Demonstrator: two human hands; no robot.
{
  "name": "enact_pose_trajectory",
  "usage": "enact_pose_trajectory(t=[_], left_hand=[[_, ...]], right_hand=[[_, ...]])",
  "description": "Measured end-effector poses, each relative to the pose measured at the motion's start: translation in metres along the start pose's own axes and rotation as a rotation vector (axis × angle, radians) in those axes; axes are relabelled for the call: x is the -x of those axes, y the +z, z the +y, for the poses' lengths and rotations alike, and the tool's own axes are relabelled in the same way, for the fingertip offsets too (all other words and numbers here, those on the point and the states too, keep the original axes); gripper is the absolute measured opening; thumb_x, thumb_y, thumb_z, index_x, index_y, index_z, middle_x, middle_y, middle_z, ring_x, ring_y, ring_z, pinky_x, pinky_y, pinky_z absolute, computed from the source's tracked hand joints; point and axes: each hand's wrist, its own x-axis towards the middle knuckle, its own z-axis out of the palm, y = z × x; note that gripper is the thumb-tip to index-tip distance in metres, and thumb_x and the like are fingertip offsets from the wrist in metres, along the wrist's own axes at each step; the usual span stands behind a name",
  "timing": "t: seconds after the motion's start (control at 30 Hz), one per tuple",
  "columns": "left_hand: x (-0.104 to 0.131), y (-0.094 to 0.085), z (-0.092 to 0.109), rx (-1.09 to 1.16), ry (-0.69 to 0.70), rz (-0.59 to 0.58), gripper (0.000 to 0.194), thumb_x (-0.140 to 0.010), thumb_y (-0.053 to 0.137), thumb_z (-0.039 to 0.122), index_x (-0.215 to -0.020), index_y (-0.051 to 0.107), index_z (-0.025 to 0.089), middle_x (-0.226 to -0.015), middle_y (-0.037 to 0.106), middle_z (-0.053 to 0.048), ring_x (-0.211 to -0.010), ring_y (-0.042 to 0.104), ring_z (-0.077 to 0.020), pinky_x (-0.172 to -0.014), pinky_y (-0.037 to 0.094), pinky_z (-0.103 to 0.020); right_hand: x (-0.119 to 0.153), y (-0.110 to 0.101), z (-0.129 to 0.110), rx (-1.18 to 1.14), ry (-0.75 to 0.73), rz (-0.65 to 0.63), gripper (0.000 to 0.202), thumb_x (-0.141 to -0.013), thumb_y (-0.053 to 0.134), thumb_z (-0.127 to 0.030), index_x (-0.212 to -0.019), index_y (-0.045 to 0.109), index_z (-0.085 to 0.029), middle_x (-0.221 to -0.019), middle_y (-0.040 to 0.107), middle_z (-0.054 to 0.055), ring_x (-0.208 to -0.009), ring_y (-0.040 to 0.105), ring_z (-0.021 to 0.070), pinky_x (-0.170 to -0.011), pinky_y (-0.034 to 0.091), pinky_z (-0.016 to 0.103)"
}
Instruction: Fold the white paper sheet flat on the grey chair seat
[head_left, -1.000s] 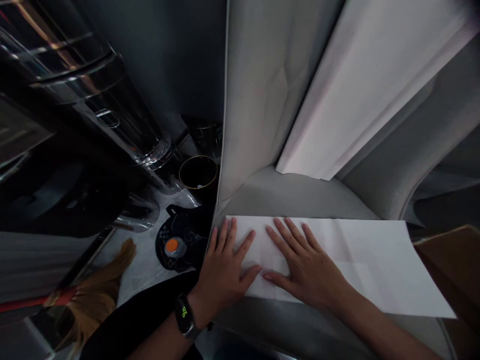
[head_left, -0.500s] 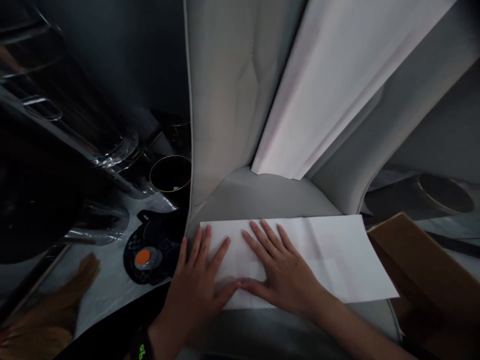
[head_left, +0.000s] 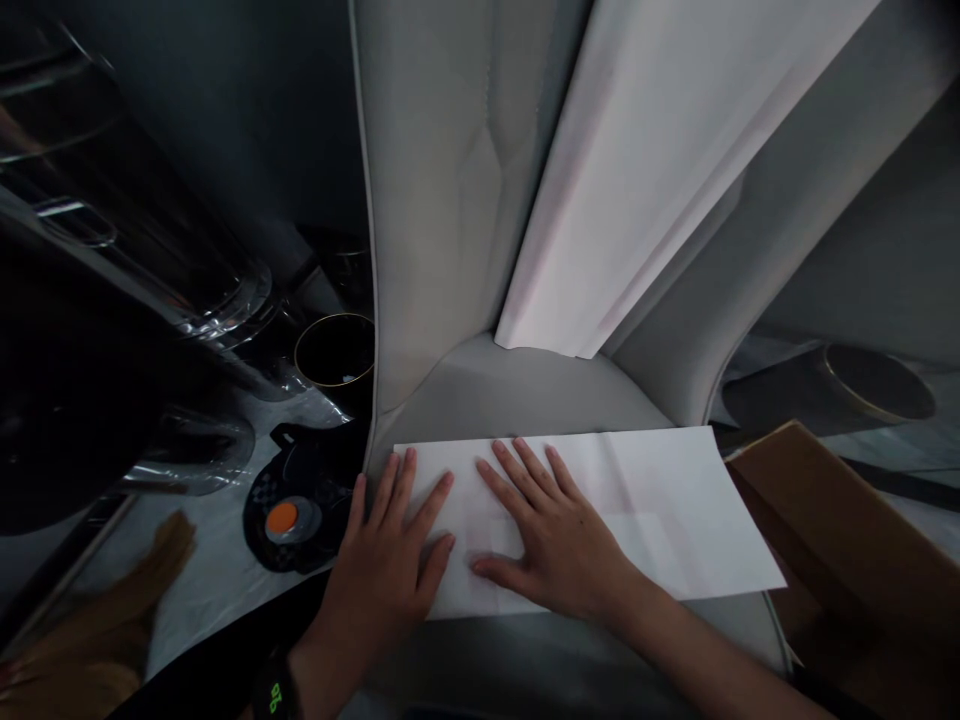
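A folded white paper sheet (head_left: pixel 675 510) lies flat across the grey padded seat (head_left: pixel 555 390) of a chair. My left hand (head_left: pixel 390 550) rests on the paper's left end with its fingers spread. Flat on the paper, left of its middle, lies my right hand (head_left: pixel 555 540), fingers also apart. A gap now separates the two thumbs. Creases run across the paper to the right of my right hand. A dark wristband with green digits (head_left: pixel 277 695) is on my left wrist.
A long white folded panel (head_left: pixel 637 170) leans against the chair's grey backrest (head_left: pixel 427 200). An open cardboard box (head_left: pixel 847 540) stands at the right. On the left floor are a black bin with a gold rim (head_left: pixel 335 350) and a dark object with an orange disc (head_left: pixel 282 517).
My thumbs were touching and have moved apart. The whole view has shifted slightly, so the chair and paper appear a little further left. Both hands stay on the paper.
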Motion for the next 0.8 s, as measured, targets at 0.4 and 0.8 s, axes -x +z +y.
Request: enact_pose_trajectory(t=[0.4, 0.8], left_hand=[[0.005, -0.013, 0.011, 0.032, -0.041, -0.107, 0.071, -0.102, 0.057, 0.043, -0.167, 0.030, 0.031, -0.176, 0.018, -0.015, -0.161, 0.020, -0.0389, -0.121, 0.032, -0.067], [0.001, -0.010, 0.003, 0.036, 0.015, -0.086, 0.071, -0.101, 0.057, 0.041, -0.166, 0.033, 0.028, -0.172, 0.026, -0.018, -0.157, 0.030, -0.0402, -0.113, 0.043, -0.063]], right_hand=[[-0.005, -0.001, 0.001, -0.099, -0.063, 0.140, 0.076, -0.106, 0.048, -0.056, -0.169, 0.021, -0.025, -0.166, 0.043, 0.011, -0.152, 0.042, 0.0327, -0.126, 0.028, 0.058], [-0.004, 0.008, 0.014, -0.030, -0.128, 0.064, 0.076, -0.102, 0.050, -0.061, -0.165, 0.037, -0.021, -0.169, 0.038, 0.010, -0.153, 0.039, 0.0357, -0.131, 0.015, 0.057]])
